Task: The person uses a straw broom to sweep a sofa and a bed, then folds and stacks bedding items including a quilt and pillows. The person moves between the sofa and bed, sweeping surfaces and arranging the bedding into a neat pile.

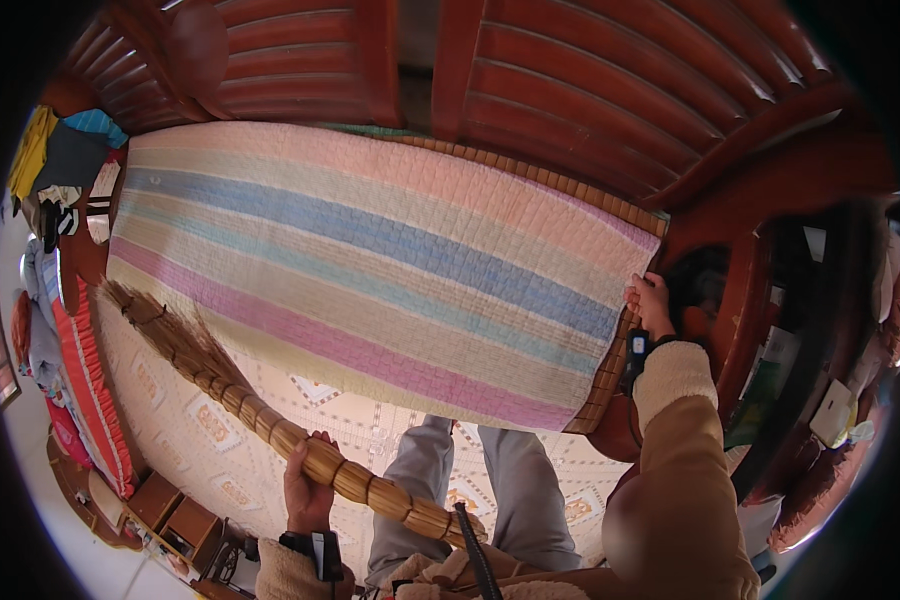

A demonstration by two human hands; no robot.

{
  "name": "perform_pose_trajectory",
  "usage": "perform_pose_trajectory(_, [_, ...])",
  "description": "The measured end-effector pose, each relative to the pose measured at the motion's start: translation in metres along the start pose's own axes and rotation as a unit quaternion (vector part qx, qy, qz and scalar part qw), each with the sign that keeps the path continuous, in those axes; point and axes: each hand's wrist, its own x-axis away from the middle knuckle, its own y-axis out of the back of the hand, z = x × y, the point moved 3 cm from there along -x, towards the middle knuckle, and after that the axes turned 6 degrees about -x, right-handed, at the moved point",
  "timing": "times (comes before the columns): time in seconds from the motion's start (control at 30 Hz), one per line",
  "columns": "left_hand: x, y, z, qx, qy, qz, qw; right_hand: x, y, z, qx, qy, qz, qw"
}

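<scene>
My left hand (308,485) is wrapped round the bound handle of a straw broom (255,412), which slants from near my waist up to the far left. Its bristles fan out beside the left end of the bench. On the wooden bench lies a quilted mat (370,270) with pastel stripes of pink, blue, teal and cream. At the mat's right edge, my right hand (649,299) pinches the cloth near the corner. Under that edge shows a slatted bamboo mat (610,372). Both wrists carry dark bands.
A dark red wooden backrest (590,90) rises behind the bench, with a carved armrest (735,310) at right. Folded clothes (65,150) are heaped at the far left. Beyond the broom stand a red-edged bed (95,385) and a small wooden cabinet (185,525). The floor (235,490) is patterned tile.
</scene>
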Motion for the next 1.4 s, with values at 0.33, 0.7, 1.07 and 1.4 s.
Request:
perform_pose_trajectory(0.33, [0.003,-0.009,0.006,-0.018,0.000,-0.013,1.000,-0.037,0.007,-0.029,0.061,-0.143,0.072,0.985])
perform_pose_trajectory(0.7, [0.008,-0.006,0.000,-0.002,0.012,-0.027,1.000,-0.084,0.015,0.054,-0.031,0.144,-0.072,0.986])
perform_pose_trajectory(1.07, [0.009,-0.005,0.006,-0.005,0.037,-0.033,0.999,-0.043,-0.016,0.051,0.070,0.174,0.004,0.982])
perform_pose_trajectory(1.4, [0.023,-0.050,0.002,-0.082,-0.016,0.052,0.995,0.298,-0.185,-0.040,0.174,-0.093,0.610,0.767])
